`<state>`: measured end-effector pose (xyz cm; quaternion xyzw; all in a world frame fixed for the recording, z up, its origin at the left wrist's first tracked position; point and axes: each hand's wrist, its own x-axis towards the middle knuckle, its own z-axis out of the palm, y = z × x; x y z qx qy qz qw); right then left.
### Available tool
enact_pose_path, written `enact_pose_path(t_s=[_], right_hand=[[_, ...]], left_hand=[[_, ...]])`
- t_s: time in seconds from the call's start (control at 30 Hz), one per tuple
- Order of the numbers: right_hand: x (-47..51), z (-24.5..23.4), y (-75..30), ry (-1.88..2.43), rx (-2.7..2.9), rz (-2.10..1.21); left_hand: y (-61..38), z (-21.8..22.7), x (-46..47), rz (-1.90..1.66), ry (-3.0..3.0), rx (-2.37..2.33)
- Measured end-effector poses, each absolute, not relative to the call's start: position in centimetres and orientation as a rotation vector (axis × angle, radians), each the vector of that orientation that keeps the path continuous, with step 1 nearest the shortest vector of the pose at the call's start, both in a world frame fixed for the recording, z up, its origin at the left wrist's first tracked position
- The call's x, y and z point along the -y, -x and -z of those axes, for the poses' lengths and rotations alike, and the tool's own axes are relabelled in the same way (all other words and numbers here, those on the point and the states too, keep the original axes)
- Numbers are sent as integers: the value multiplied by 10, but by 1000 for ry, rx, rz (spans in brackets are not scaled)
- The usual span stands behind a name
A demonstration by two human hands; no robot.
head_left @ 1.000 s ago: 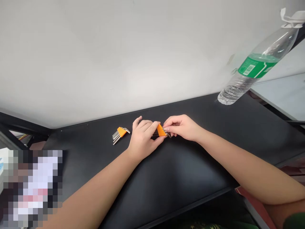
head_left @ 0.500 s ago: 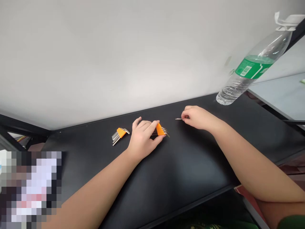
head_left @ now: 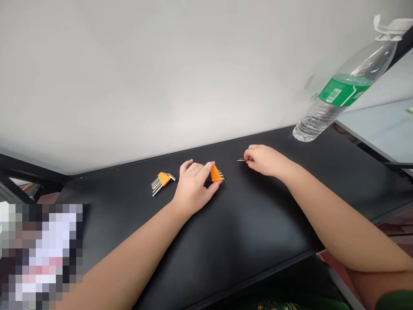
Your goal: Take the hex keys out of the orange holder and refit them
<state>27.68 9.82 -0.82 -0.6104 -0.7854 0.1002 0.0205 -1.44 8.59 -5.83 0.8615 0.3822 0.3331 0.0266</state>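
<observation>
My left hand point(head_left: 194, 187) rests on the black table point(head_left: 245, 232), fingers closed around an orange holder of hex keys point(head_left: 215, 173) whose metal ends stick out to the right. To the right of it my right hand point(head_left: 263, 159) pinches a single small hex key point(head_left: 241, 160) that points left, low over the table. A second orange holder with several hex keys point(head_left: 162, 181) lies loose on the table left of my left hand.
A clear plastic water bottle point(head_left: 342, 90) with a green label stands at the back right by the white wall. A light table top point(head_left: 383, 129) sits to the far right. A blurred patch covers things at the lower left.
My right hand has pulled one hex key out of the holder and carried it right and back, away from my left hand. The left hand has kept its hold on the holder.
</observation>
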Motion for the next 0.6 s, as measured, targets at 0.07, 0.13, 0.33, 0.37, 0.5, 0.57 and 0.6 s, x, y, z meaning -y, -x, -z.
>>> enact_pose_path(t_s=[0.07, 0.13, 0.33, 0.37, 0.5, 0.57, 0.6], right_hand=[[-98, 7, -276, 1909, 2448, -324], [-97, 6, -273, 1935, 2472, -308], [-93, 2, -262, 1964, 2592, -100], [-92, 2, -261, 1958, 2600, -85], [-84, -3, -255, 1847, 2590, -67], [-80, -6, -250, 1752, 2568, -76], [-78, -7, -248, 1718, 2560, -85]], left_hand=[[14, 59, -86, -1027, -2661, -1184], [14, 59, -87, -1026, -2668, -1177], [15, 58, -87, -999, -2685, -1160], [15, 57, -87, -984, -2678, -1173], [14, 57, -87, -940, -2666, -1215], [14, 57, -87, -953, -2671, -1202], [14, 58, -87, -961, -2673, -1192]])
